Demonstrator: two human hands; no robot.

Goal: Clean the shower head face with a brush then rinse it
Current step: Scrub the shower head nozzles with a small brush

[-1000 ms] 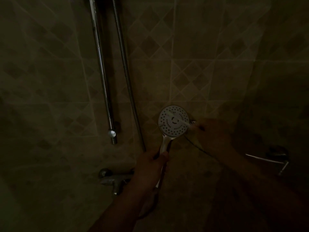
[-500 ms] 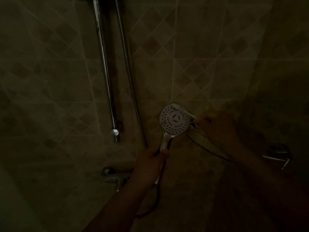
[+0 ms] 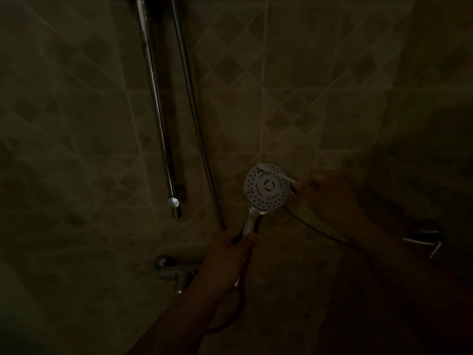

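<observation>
No readable text, label, brand, number or sign showing anywhere; too dark for making out any marking.

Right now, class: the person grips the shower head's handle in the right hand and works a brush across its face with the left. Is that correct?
Not quite: the hands are swapped. In the head view the left hand grips the handle of the shower head, and the right hand works the brush across its face. The rest stands.
</observation>
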